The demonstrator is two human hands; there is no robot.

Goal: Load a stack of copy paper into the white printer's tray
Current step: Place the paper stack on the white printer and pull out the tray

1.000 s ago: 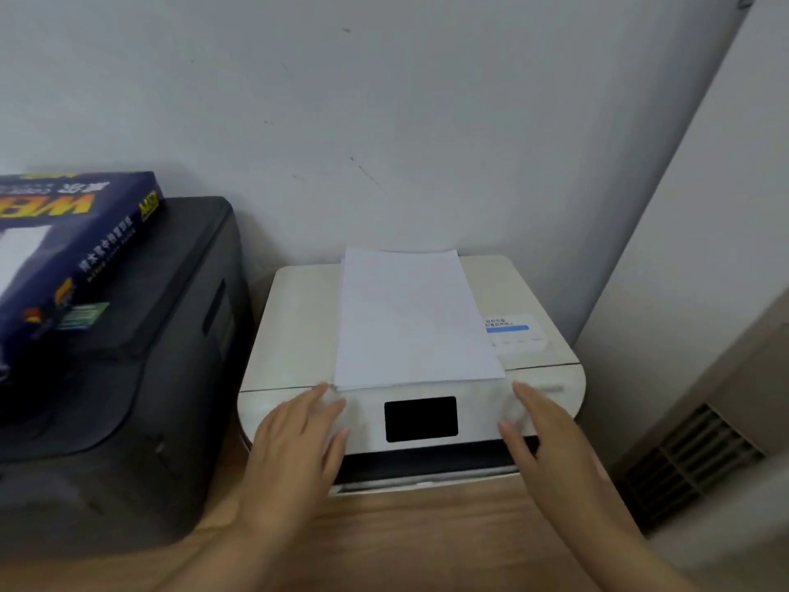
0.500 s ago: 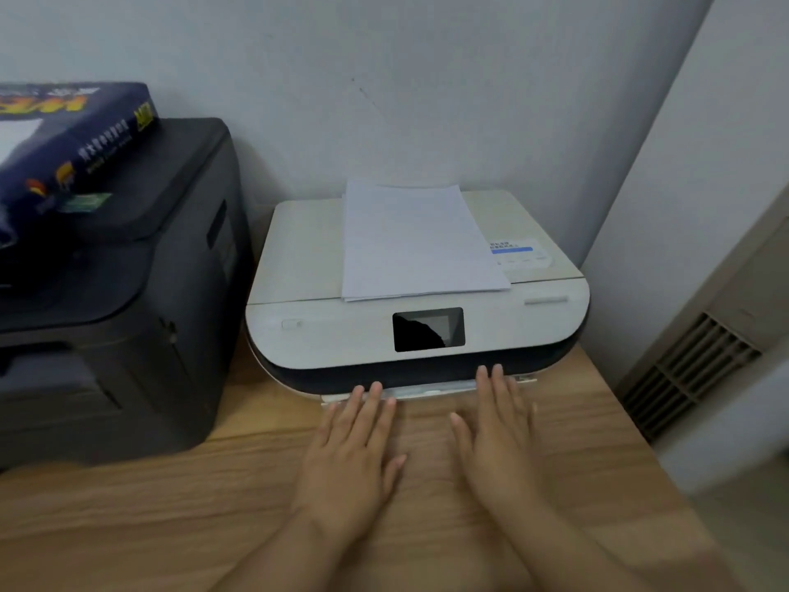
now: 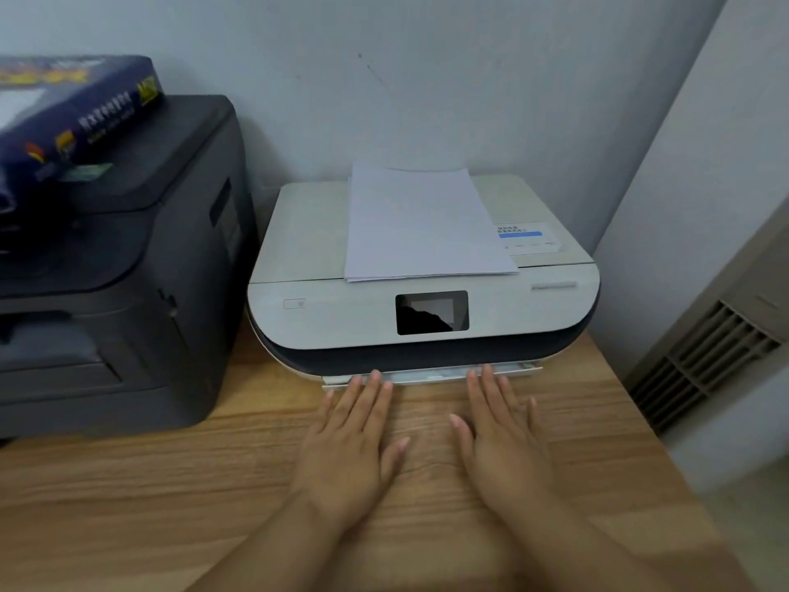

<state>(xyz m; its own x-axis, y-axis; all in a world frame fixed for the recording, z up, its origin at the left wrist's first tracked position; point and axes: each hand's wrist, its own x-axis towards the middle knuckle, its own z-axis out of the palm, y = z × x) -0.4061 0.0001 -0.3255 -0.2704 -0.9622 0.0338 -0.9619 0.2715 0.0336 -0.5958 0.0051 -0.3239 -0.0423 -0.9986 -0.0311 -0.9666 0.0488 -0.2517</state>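
Note:
The white printer [image 3: 324, 309] stands on a wooden table [image 3: 128, 484] against the wall. A thin stack of white copy paper [image 3: 422, 224] lies flat on its lid. The front edge of its tray [image 3: 435, 373] shows as a pale strip under the dark band at the bottom. My left hand [image 3: 350, 446] lies palm down on the table with straight fingers, their tips at the tray's front edge. My right hand [image 3: 504, 442] lies the same way beside it, fingertips at the tray edge. Neither hand holds anything.
A large black printer [image 3: 128, 267] stands to the left of the white one, with a dark blue ream of paper [image 3: 81, 108] on top. A wall corner and a vent grille [image 3: 700, 365] are on the right, past the table's edge.
Both hands dropped from the printer's front panel to the table and now lie flat at the tray edge. The view tilted down, then came closer.

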